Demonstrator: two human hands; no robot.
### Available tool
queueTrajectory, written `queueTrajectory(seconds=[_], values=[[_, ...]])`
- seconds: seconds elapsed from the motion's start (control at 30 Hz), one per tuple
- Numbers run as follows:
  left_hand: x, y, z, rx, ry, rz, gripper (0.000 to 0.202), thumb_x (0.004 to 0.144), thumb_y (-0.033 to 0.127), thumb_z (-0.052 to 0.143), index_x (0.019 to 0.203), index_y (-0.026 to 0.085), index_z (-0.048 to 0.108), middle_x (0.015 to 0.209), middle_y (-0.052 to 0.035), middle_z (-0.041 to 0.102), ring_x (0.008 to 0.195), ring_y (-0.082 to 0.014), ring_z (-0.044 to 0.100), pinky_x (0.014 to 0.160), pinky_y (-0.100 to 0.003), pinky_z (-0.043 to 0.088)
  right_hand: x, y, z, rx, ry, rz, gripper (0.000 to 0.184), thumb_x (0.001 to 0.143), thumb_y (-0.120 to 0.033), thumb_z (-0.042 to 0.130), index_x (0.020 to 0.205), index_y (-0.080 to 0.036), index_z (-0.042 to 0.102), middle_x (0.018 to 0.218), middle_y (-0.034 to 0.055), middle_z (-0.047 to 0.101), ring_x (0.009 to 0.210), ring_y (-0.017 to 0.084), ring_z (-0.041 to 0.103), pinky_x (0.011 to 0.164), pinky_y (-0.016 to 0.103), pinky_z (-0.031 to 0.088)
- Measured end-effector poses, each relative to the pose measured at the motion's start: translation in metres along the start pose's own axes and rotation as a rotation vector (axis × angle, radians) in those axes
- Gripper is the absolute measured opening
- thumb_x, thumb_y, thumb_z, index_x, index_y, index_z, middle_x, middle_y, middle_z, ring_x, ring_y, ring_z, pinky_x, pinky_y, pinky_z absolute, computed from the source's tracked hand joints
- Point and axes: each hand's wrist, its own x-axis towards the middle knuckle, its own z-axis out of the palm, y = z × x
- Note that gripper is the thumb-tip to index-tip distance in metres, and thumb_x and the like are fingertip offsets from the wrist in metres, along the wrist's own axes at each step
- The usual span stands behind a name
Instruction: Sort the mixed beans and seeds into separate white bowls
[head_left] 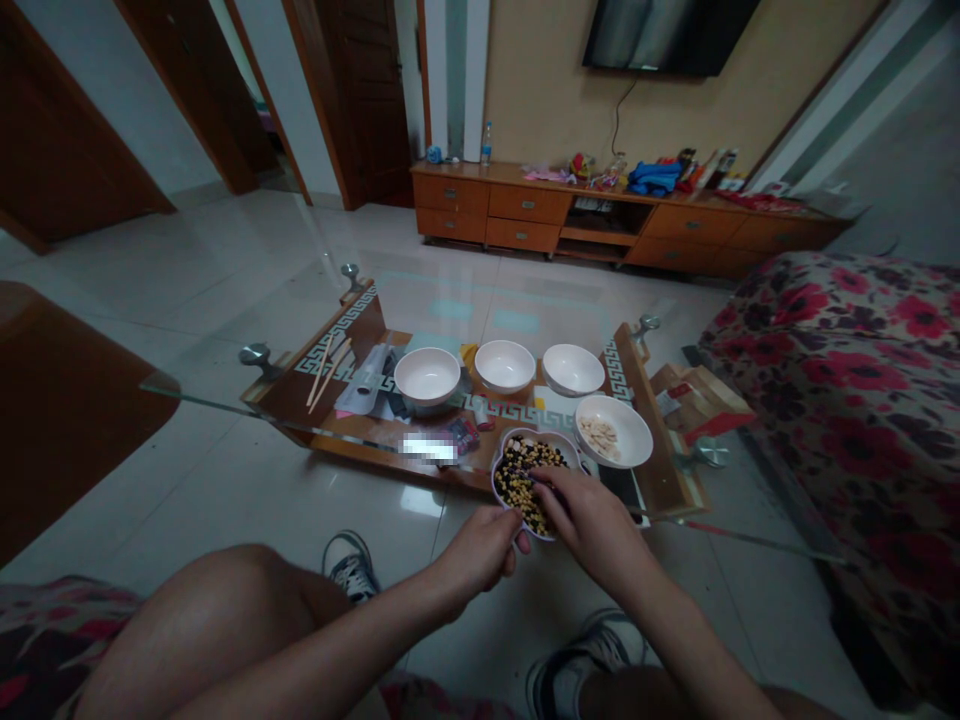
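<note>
A bare knee (pixel 217 630) fills the lower left. Past it, the left hand (pixel 480 552) curls closed around the near side of a lilac scalloped bowl (pixel 576 452), which sits at the front edge of a clear glass table top (pixel 195 388). The bowl holds a heap of black and yellow beans (pixel 529 478). The right hand (pixel 589 525) arches over them, its fingers half curled; whether they grip anything is hidden. Farther off, thin wooden chopsticks (pixel 326 370) lie on a brown wooden shelf (pixel 281 405) under the glass. Three round white ceramic bowls (pixel 504 365) show no beans, and a fourth white bowl (pixel 636 425) holds pale slivers (pixel 598 437).
</note>
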Motion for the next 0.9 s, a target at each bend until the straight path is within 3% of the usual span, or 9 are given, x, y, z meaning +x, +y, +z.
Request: queueTrajectory(seconds=[0.1,0.27,0.37,0.53,0.73,0.9], values=[[-0.001,0.002,0.001,0.007,-0.001,-0.01,0.043,0.091,0.053,0.035,0.071,0.019,0.053,0.039,0.005,0.041,0.031,-0.0084,0.026,0.037,-0.021,0.018,0.0,-0.007,0.003,0.0,-0.027,-0.033,0.029,0.094,-0.026,0.045,0.108,-0.019,0.07,0.105,0.0081,0.074,0.099,0.02,0.068,0.089,0.033,0.049],[-0.003,0.002,0.0,-0.002,-0.001,0.0,0.044,0.091,0.052,0.035,0.07,0.019,0.054,0.04,0.0051,0.04,0.032,-0.0082,0.026,0.038,-0.021,0.017,0.0,-0.012,-0.006,-0.148,0.013,0.184,0.025,0.088,-0.027,0.049,0.092,-0.02,0.072,0.081,0.0047,0.074,0.074,0.018,0.067,0.069,0.027,0.046],[-0.003,0.0,0.0,-0.008,0.004,0.004,0.045,0.091,0.054,0.035,0.07,0.019,0.054,0.04,0.0052,0.04,0.032,-0.008,0.026,0.038,-0.021,0.017,0.0,-0.008,-0.004,-0.118,0.087,0.191,0.028,0.091,-0.027,0.046,0.1,-0.02,0.071,0.091,0.006,0.075,0.08,0.019,0.069,0.073,0.028,0.047],[-0.003,0.003,0.001,0.006,0.0,-0.017,0.044,0.093,0.051,0.034,0.069,0.019,0.054,0.039,0.0049,0.04,0.031,-0.0078,0.025,0.038,-0.021,0.017,0.004,-0.001,0.008,-0.035,0.105,0.035,0.033,0.098,-0.026,0.039,0.115,-0.018,0.065,0.115,0.0098,0.071,0.104,0.02,0.066,0.092,0.034,0.047],[-0.005,0.009,0.001,0.01,0.008,-0.038,0.042,0.092,0.049,0.035,0.07,0.019,0.054,0.04,0.0052,0.041,0.031,-0.0072,0.025,0.038,-0.021,0.017,0.005,-0.006,0.007,-0.027,0.031,0.1,0.026,0.093,-0.025,0.045,0.1,-0.019,0.069,0.097,0.0067,0.074,0.087,0.019,0.069,0.08,0.03,0.05],[-0.003,0.003,0.0,0.003,0.009,-0.023,0.044,0.091,0.052,0.035,0.069,0.019,0.055,0.039,0.0051,0.04,0.03,-0.0075,0.025,0.037,-0.02,0.016,0.005,-0.007,0.005,-0.02,0.131,0.116,0.029,0.094,-0.026,0.044,0.105,-0.018,0.068,0.103,0.0089,0.074,0.092,0.02,0.069,0.084,0.032,0.05]])
